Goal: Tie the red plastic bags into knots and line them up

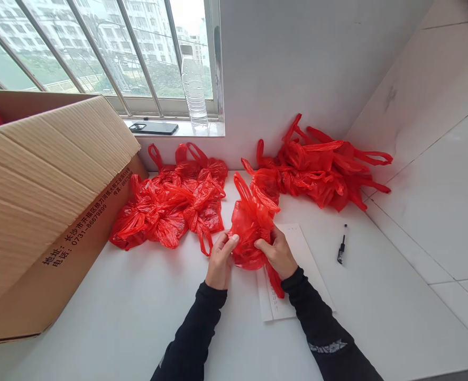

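Note:
Between my two hands is a red plastic bag (249, 227), crumpled, with its loop handles pointing up and away from me. My left hand (220, 259) pinches its left edge, thumb on top. On the other side, my right hand (278, 253) is closed on the bag's right part, and a strip of red plastic hangs below it. Whether anything is inside the bag I cannot tell. Partly under the bag and my right hand lies a white paper pad (297, 259) with handwriting down its left side.
Knotted red bags (170, 206) lie left of my hands; a heap of red bags (317, 169) sits against the wall. An open cardboard box (86, 222) stands at left. A black pen (341, 247) lies right. A phone (154, 128) and water bottle (195, 92) are on the sill.

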Demonstrator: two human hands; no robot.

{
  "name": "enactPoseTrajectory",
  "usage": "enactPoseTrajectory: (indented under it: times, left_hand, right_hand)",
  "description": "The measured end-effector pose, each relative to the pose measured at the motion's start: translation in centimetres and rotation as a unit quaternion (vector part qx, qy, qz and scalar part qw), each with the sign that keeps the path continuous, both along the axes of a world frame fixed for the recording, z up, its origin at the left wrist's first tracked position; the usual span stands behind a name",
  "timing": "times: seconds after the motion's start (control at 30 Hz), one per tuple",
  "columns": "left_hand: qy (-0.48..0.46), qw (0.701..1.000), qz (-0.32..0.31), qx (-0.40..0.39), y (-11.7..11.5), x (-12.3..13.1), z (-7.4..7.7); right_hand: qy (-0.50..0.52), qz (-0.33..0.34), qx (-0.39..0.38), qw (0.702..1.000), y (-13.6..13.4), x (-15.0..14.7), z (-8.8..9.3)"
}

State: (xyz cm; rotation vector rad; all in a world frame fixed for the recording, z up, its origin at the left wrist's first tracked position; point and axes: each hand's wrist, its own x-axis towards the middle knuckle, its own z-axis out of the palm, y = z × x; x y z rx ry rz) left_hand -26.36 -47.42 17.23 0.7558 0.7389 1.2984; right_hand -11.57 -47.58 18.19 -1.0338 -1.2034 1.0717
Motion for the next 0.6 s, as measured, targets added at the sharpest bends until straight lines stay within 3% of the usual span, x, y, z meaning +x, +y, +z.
enactPoseTrajectory:
  times: [0.23, 0.47, 0.6]
  left_hand:
    - [0.023, 0.997, 0.068, -0.012, 0.88, -0.49, -1.04]
    - [0.047, 0.999, 0.002, 0.012, 0.8, -0.54, -0.82]
    - [0.054, 0.998, 0.025, 0.024, 0.86, -0.73, -0.94]
  right_hand:
    - [-0.01, 0.009, 0.003, 1.0, -0.17, -0.37, 0.44]
    - [-0.002, 0.006, 0.005, 1.0, -0.03, -0.23, 0.27]
    - [-0.005, 0.023, 0.004, 1.0, -0.14, -0.29, 0.35]
